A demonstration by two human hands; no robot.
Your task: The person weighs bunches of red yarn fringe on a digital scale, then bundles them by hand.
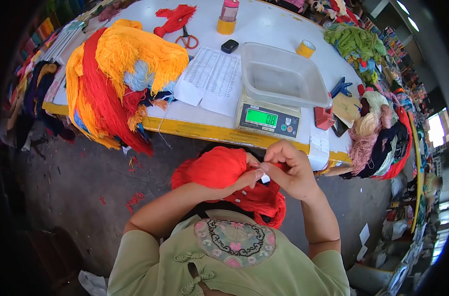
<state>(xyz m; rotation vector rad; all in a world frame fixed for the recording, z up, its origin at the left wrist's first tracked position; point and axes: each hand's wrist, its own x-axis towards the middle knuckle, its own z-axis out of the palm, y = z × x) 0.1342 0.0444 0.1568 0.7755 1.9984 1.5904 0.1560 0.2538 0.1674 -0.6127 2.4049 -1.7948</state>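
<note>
While the left hand (241, 181) grasps the red yarn hank (215, 166) before the body, fingertips meeting the right hand (294, 173), whose own grip I cannot tell, an uneven tug could snag strands.

Red yarn (212, 168) bulked against my left hand (240, 181), crowding that side. Right hand (296, 175) sat near the table edge (199, 132). Straight ahead, scale (269, 120) and tray (281, 74) barred the way. Left: orange yarn heap (130, 54) spilled over. Between heap and scale, a low passage ran over paper sheets (212, 76). Right: red holder (324, 118), then yarn pile (385, 133), obstructed.
</note>
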